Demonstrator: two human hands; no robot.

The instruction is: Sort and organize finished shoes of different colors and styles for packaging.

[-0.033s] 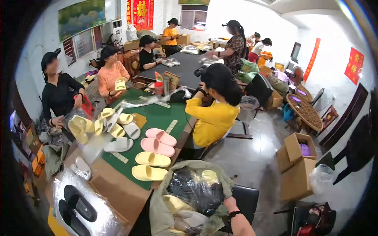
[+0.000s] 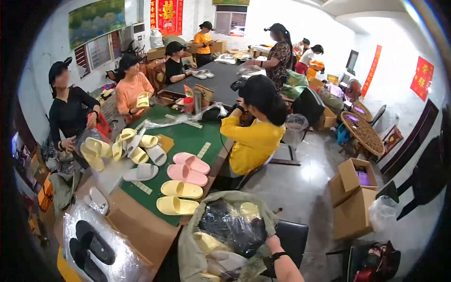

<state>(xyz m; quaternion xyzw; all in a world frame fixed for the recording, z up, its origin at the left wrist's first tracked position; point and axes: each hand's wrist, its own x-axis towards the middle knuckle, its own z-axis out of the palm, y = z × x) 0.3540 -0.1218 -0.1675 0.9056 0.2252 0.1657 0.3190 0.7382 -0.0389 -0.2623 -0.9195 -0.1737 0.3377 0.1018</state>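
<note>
Gripping the rim of a big grey-green sack (image 2: pixel 188 244) — right hand (image 2: pixel 271 244), fingers closed on the cloth edge at the sack's right side, dark band on the wrist; left hand not in view, so grip there cannot be told. Left to right: black slippers in clear plastic (image 2: pixel 91 249) at lower left on flattened cardboard (image 2: pixel 141 225); pile of pale yellow and white slippers (image 2: pixel 127 148) at the green table's (image 2: pixel 188 136) left end; grey single slipper (image 2: pixel 141 173) beside it; pink pair (image 2: pixel 188 168) and yellow pair (image 2: pixel 181 197) laid side by side near the table edge, just left of the sack. Sack mouth held open, packed slippers in dark and clear bags (image 2: pixel 235 228) inside, near the lower middle. Seated person in yellow top (image 2: pixel 253 141) just beyond, others around the tables. Open cardboard boxes (image 2: pixel 352 197) on the floor at right. Judged step: holding sack open mid-sort, loading or unloading slippers. Next move likely needs a free hand reaching into the mouth or over to the yellow pair, with the rim kept taut so the sack does not slump.
</note>
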